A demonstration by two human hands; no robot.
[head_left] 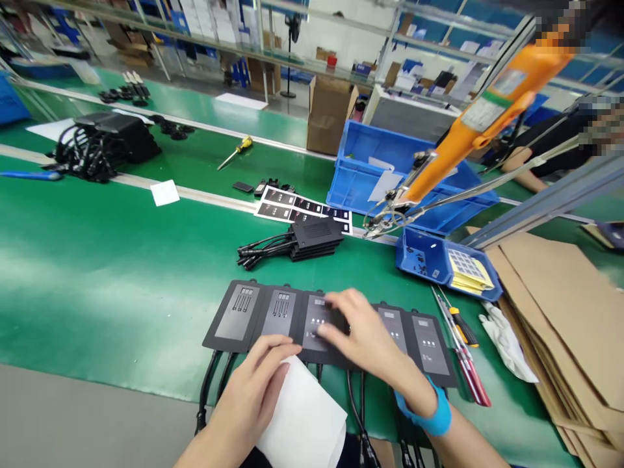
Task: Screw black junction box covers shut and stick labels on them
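Observation:
A row of several flat black controller boxes (238,315) lies along the bench's near edge, with cables hanging toward me. Two at the left have grey faces printed with slider-like lines; those to the right carry dark label faces with white dots. My left hand (256,383) pinches a white paper sheet (307,416) below the row. Over the third box, my right hand (358,325) is spread, thumb and fingers apart, fingertips at its dark label (316,322). That hand partly covers the neighbouring box, and a blue wristband (431,409) circles its wrist.
Behind the row sits a stack of black boxes (316,237) beside a printed label sheet (277,203). An orange power screwdriver (482,120) hangs over blue bins (361,169). Screwdrivers (463,325), a white glove (507,338) and cardboard sheets (575,312) lie right. Another person's arm (521,166) shows behind.

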